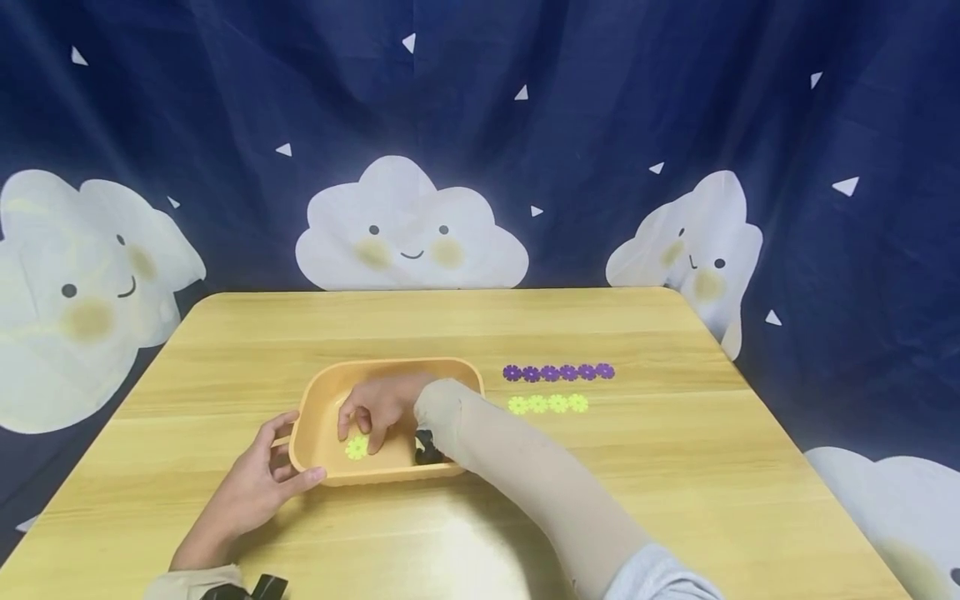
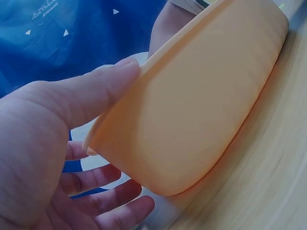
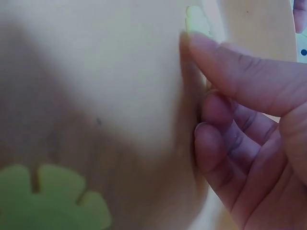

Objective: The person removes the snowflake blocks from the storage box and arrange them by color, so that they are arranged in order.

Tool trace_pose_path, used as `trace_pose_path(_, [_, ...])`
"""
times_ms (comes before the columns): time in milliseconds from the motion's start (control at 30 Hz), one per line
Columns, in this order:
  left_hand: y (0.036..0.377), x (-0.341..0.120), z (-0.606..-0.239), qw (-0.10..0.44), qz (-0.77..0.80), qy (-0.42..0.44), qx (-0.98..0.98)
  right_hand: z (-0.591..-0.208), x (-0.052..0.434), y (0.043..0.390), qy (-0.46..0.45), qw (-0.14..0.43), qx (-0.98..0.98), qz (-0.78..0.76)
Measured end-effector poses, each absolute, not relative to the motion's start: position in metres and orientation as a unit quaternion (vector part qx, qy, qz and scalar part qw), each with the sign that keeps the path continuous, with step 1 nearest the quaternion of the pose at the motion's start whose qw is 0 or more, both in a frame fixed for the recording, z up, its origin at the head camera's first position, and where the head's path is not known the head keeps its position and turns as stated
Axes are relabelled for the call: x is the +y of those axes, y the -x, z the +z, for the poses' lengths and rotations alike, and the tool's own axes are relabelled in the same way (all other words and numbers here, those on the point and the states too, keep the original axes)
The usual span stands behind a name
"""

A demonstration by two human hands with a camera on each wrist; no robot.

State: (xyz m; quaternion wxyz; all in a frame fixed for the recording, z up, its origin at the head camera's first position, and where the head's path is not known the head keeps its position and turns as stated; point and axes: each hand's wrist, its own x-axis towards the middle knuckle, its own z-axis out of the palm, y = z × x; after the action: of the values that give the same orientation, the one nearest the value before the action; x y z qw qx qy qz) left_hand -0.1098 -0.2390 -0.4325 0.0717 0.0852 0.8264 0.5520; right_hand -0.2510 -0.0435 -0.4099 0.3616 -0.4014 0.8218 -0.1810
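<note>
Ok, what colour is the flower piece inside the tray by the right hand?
Yellow-green. The flower piece lies on the floor of the orange tray, clearest in the head view.

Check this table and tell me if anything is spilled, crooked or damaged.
Nothing stands out. The purple flower pieces and green flower pieces lie in two neat rows, and the orange tray sits flat between the left hand and right hand.

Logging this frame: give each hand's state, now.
Left hand: holds the orange tray by its corner.
Right hand: in the tray, fingers curled; grip cannot be told.
</note>
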Motion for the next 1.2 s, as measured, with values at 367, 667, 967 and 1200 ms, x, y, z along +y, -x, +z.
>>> trace_pose_path(367, [0.109,-0.239,-0.435,0.074,0.558,-0.084,0.822,-0.407,-0.047,0.245,0.438,0.337,0.822,-0.139])
trace_pose_path(667, [0.109,-0.239,-0.434,0.065,0.546,-0.096,0.83,-0.403,-0.044,0.247,0.415,0.373,0.809,-0.185])
trace_pose_path(967, [0.11,-0.24,-0.431,0.063,0.552,-0.089,0.826,-0.387,-0.039,0.249,0.412,0.38,0.808,-0.182])
trace_pose_path(1200, [0.11,-0.239,-0.435,0.064,0.558,-0.091,0.822,-0.372,-0.029,0.249,0.437,0.354,0.807,-0.18])
